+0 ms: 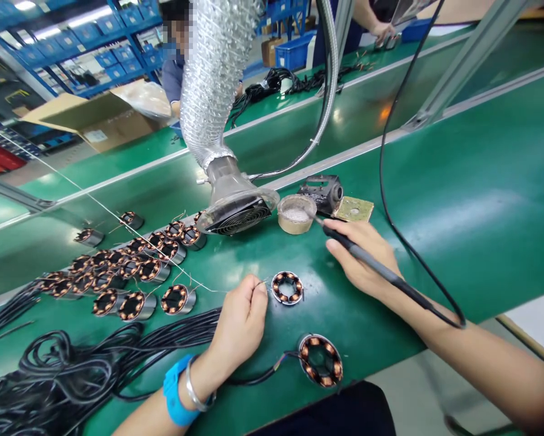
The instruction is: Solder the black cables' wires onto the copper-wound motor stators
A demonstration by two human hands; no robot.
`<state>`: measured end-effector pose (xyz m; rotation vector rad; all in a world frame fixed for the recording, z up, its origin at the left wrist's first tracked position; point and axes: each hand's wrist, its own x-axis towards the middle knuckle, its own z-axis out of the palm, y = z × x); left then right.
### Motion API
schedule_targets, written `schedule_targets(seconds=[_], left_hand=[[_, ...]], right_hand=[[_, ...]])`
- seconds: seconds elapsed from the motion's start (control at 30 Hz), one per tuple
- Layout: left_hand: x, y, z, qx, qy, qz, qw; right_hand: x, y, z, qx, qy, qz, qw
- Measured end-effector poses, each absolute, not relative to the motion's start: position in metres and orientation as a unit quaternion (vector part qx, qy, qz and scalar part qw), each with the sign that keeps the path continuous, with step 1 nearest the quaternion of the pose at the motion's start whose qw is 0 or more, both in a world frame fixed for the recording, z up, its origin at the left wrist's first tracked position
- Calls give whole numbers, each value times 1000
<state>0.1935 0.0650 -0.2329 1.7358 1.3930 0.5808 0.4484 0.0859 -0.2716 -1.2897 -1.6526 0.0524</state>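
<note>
My right hand grips a black soldering iron, its tip at the rim of a small round tub with pale, greyish contents. My left hand is closed in a pinch on a thin solder wire, which runs down from the upper left. Just right of those fingertips lies a small stator with copper windings, close to the wire's end. Nearer me, a second stator has a black cable joined to it by thin coloured leads.
Several stators stand grouped at left, above a heap of black cables. An extractor hood hangs over the bench beside a soldering iron holder. The iron's cord loops at right. Across the bench, a person's hand touches parts.
</note>
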Motion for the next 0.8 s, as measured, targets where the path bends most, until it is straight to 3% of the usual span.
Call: schedule_targets(seconds=[0.1,0.3,0.5,0.67,0.8], left_hand=[[193,65,-233,690,551,233,409],[192,64,-234,677,547,239,429],[185,68,-243,621,524,272,516],[174,78,-238,571,505,276,585],[168,84,-230,599,509,228,575]], right_hand=[[450,86,-279,-552,-684,56,474],[423,72,-263,-485,-670,96,554],[382,82,-249,-299,-813,105,488],[370,87,-257,-267,-822,124,487],[373,86,-265,-260,-820,132,493]])
